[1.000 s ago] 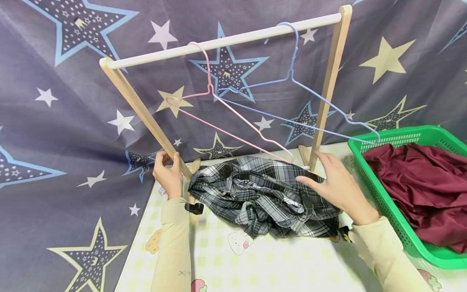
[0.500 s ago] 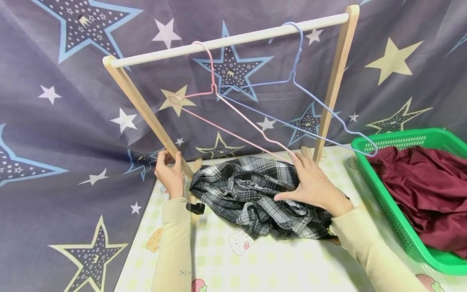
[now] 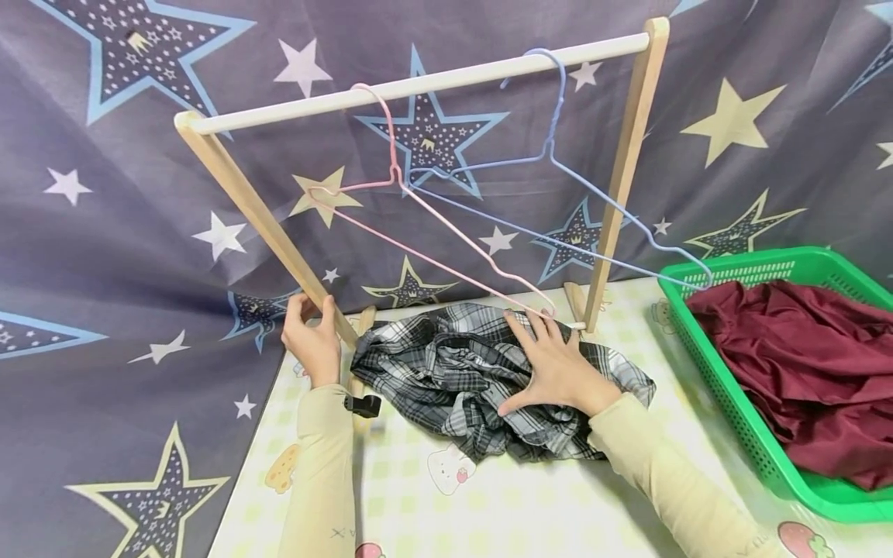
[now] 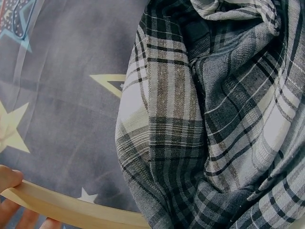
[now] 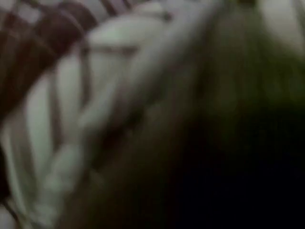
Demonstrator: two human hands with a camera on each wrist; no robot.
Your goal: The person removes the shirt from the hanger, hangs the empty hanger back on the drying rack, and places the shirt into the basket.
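Note:
A black, grey and white plaid shirt [image 3: 418, 380] lies bunched on the table at the foot of a wooden clothes rack [image 3: 258, 217]. My left hand [image 3: 312, 341] holds the rack's left post low down, and the left wrist view shows thumb and fingers on either side of the post [image 4: 71, 204]. Spread over the right half of the shirt, my right hand [image 3: 558, 372] rests with its fingers extended. A pink wire hanger [image 3: 394, 172] and a blue wire hanger [image 3: 550, 147] hang bare from the white rail. The right wrist view is dark and blurred, with striped cloth [image 5: 66, 100].
To the right stands a green basket [image 3: 725, 403] with burgundy cloth [image 3: 802, 349] in it. A dark star-patterned curtain [image 3: 139, 232] hangs behind the rack. The pink hanger's lower corner comes down close to my right fingers.
My right hand has moved left from beside the right post onto the shirt. My left hand stays on the left post. The hangers have swayed slightly.

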